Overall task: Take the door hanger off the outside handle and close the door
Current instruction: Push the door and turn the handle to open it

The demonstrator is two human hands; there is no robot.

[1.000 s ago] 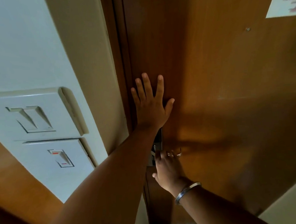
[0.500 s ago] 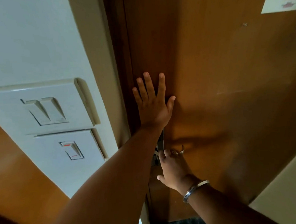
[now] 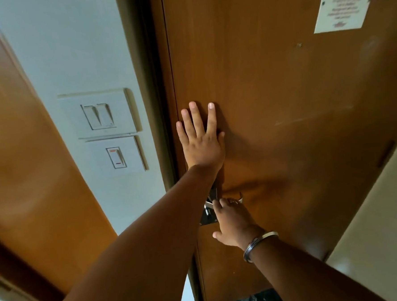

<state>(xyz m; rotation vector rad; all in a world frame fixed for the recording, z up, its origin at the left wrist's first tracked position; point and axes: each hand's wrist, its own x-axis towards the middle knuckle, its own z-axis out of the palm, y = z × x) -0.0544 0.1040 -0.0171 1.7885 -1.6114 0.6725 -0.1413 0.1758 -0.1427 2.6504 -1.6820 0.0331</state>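
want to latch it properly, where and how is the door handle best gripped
Grip the lever's free end, coming from the right and below as the right hand does. The door handle juts rightward from its plate, so leverage is greatest there; the left hand presses flat above.

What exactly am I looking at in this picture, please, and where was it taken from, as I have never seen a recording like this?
There is no machine here: a person wears a wide-angle camera on the head, looking forward and down, so you see their own two bare arms reaching out.

The left hand lies flat, fingers spread, against a brown wooden door near its edge. Lower down, the right hand, with a metal bangle on its wrist, is on the metal door handle; its grip is hidden from view.

Beside the frame, the pale wall carries two switch plates. A printed paper notice is fixed high on the door; its text is too small to read. No door hanger is visible.
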